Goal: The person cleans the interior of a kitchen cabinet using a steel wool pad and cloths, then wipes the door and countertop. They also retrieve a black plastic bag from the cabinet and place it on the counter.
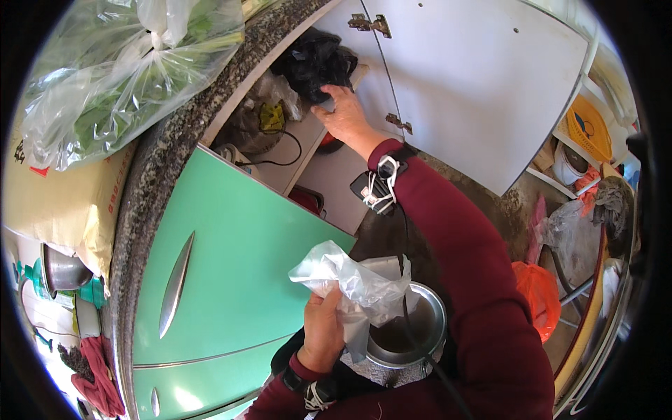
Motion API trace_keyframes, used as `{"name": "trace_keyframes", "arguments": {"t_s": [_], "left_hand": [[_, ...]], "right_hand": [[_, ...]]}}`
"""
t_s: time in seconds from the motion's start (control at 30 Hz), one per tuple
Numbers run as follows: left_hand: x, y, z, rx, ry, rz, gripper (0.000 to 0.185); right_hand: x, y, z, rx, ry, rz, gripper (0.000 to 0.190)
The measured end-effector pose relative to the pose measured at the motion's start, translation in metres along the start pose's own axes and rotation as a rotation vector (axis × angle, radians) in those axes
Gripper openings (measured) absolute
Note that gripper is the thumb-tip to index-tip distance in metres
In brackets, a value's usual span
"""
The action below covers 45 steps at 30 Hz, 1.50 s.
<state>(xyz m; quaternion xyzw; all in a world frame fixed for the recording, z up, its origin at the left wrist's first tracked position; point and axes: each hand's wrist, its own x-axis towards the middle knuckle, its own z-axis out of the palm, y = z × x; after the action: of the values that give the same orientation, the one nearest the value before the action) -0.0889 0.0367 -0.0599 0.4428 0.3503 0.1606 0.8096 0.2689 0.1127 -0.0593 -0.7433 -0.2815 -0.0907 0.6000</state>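
Note:
My left hand (321,328) grips a crumpled clear plastic bag (362,289) in front of the green cabinet door (236,252). Below and beside that bag is a metal basin (438,315) holding murky liquid. My right hand (346,113) reaches into the open cabinet, its fingers and thumb apart. Its fingertips overlap the lower edge of a black plastic bag (315,58) on the upper shelf; whether they touch it is unclear. Left of this hand lie more clear plastic bags (278,92), a yellow packet (271,116) and a black cable (300,149).
A white cabinet door (472,89) stands open at upper right. The granite counter edge (163,142) curves along the left, with bagged greens (121,89) and a carton (68,194) on it. At right are an orange plastic bag (538,299) and a yellow basket (590,128).

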Motion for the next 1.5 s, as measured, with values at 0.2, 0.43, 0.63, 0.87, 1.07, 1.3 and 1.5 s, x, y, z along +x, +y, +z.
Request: {"name": "trace_keyframes", "arguments": {"t_s": [0.2,0.43,0.63,0.87,1.07,1.3,1.5], "left_hand": [[0.003,0.010,0.003,-0.078,0.024,0.007,0.032],[0.009,0.014,-0.002,-0.091,-0.044,-0.033,0.030],[0.009,0.022,-0.003,-0.097,-0.047,-0.043,0.029],[0.009,0.026,0.000,-0.088,-0.013,-0.046,0.030],[0.013,0.026,0.002,-0.179,-0.069,-0.112,0.031],[0.009,0.025,0.000,-0.111,-0.012,-0.075,0.029],[0.013,0.025,0.003,-0.155,-0.045,-0.096,0.029]], "right_hand": [[0.040,0.020,0.021,-0.391,0.061,-0.076,0.062],[0.026,0.047,0.012,-0.145,0.082,-0.107,0.017],[0.012,0.040,-0.022,0.006,0.044,-0.297,0.021],[0.088,0.005,0.007,-0.168,0.138,-0.273,0.077],[0.113,-0.002,0.022,-0.401,-0.316,-0.013,0.075],[0.113,0.017,-0.009,0.025,0.125,0.054,0.042],[0.125,0.018,0.026,-0.596,0.004,-0.369,0.046]]}}
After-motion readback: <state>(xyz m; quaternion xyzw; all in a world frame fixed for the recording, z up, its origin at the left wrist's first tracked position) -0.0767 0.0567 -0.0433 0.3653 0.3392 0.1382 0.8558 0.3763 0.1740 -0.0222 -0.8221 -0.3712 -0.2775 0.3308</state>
